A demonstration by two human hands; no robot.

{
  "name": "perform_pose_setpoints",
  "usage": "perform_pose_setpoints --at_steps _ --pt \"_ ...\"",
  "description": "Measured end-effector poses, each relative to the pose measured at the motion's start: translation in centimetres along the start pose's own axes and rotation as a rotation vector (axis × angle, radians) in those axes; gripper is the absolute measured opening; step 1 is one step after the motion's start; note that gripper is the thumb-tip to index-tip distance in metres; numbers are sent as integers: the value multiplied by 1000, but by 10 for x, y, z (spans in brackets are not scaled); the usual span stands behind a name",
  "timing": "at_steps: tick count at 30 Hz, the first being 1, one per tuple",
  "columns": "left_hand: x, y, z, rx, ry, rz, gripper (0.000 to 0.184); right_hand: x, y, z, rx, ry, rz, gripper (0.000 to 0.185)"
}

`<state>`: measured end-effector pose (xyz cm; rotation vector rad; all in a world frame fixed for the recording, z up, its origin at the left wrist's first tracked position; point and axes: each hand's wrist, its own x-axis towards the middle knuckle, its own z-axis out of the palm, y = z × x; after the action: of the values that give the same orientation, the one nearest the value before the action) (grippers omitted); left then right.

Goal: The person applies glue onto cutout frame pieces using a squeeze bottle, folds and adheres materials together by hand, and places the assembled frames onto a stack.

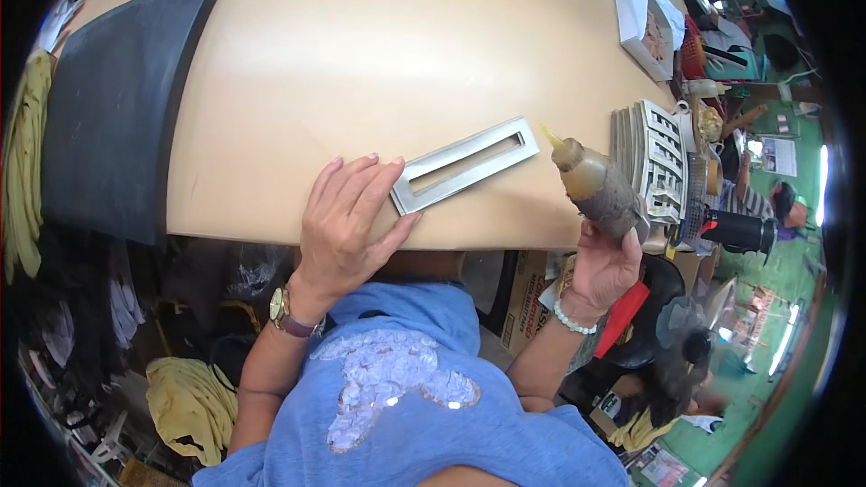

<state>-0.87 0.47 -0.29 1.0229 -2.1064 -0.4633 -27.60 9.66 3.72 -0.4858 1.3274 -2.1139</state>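
Note:
A flat metallic rectangular frame with a long slot [465,165] lies at a slant on the tan table. My left hand [347,216] grips its near left end, thumb on the lower edge and fingertips on the upper corner. My right hand [606,266] holds a glue bottle [595,185] with a pointed yellowish nozzle and a dark, crusted body. The nozzle points up and left, just right of the frame's far end, apart from it. The fingers behind the bottle are partly hidden.
A stack of slotted frames [663,162] stands at the table's right edge, near my right hand. A white box [645,36] sits behind it. On the left is a dark curved panel [117,108]. The tan table [361,54] spans the middle. A person [780,207] shows at far right.

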Motion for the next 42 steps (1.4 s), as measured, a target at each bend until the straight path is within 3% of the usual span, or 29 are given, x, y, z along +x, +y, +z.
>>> perform_pose_setpoints --at_steps 6,9,12,15,27,42 --pt "2 3 -3 -4 1 -3 56 11 -2 -20 351 -181 287 58" --pt "3 3 -3 -3 2 -14 57 13 5 -14 273 95 286 56" --pt "2 2 -2 0 3 -18 58 11 11 -1 -36 6 56 55" --pt "2 3 -1 9 1 -18 57 9 7 1 -71 -85 17 54" --pt "1 2 1 26 -11 -16 56 9 9 2 -296 -89 -245 52" --pt "2 3 0 42 -18 -22 52 15 11 1 -316 -94 -284 52"
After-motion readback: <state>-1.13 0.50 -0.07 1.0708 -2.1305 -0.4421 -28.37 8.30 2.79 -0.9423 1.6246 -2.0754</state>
